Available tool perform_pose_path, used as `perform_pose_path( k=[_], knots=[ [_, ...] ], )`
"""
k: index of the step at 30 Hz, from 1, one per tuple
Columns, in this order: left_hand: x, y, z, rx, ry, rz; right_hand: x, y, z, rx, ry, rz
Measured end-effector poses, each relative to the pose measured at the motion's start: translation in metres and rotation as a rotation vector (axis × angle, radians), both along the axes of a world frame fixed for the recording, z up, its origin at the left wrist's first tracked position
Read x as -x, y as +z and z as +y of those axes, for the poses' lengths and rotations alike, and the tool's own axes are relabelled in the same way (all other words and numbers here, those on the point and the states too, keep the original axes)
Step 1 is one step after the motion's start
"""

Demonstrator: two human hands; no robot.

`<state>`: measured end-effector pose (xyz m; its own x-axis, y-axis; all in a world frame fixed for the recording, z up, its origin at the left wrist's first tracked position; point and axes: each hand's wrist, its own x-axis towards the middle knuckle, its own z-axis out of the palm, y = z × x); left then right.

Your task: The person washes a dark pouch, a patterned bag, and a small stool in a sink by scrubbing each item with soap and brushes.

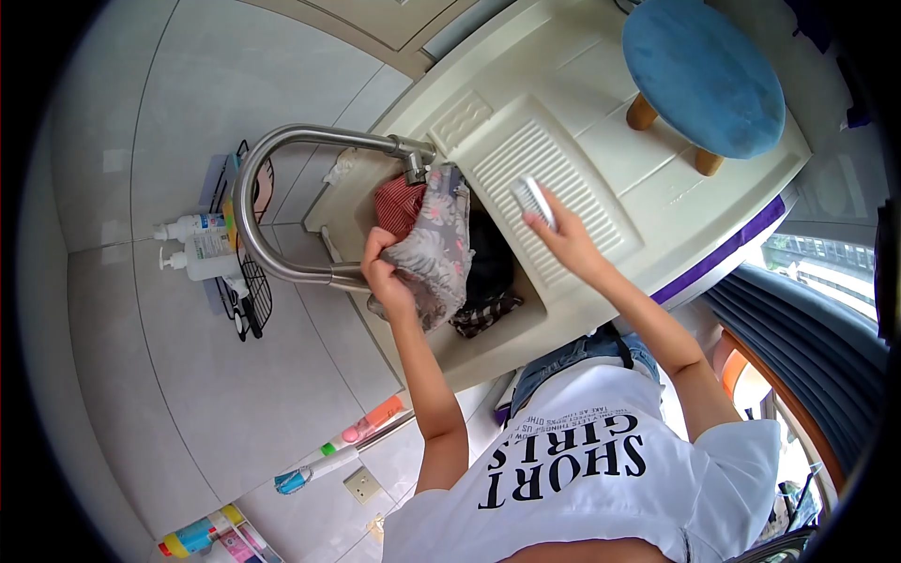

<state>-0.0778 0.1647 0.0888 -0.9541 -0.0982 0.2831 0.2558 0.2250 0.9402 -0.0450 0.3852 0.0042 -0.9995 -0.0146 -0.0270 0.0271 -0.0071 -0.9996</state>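
Note:
Over the sink basin [441,361], my left hand [383,272] is closed on a grey floral cloth [436,239], whose folds hang down into the basin. My right hand [566,239] grips a white scrub brush [533,202] above the ribbed washboard [554,169] moulded into the sink top. A red striped cloth [399,205] sits beside the grey one, under the faucet [328,136]. Dark fabric [488,258] and a black-and-white checked cloth [486,314] lie deeper in the basin.
A blue-topped stool [704,75] with wooden legs stands on the counter at the right. On the tiled wall, a black wire rack [251,281] carries bottles, including a white pump bottle [206,258]. A dark curtain [798,324] hangs by the window.

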Motion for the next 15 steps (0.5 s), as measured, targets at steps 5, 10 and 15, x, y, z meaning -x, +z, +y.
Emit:
perform_pose_path(
  k=[5, 10, 15],
  knots=[
    [0.000, 0.020, 0.001, -0.342, 0.050, 0.061, 0.009, 0.047, -0.012, -0.138, -0.013, 0.314],
    [0.007, 0.012, 0.021, -0.346, 0.364, -0.101, 0.007, 0.079, -0.050, -0.438, 0.169, 0.808],
    [0.000, 0.022, 0.027, -0.613, 0.399, -0.250, 0.013, 0.057, -0.063, -0.413, 0.076, 0.494]
  ],
)
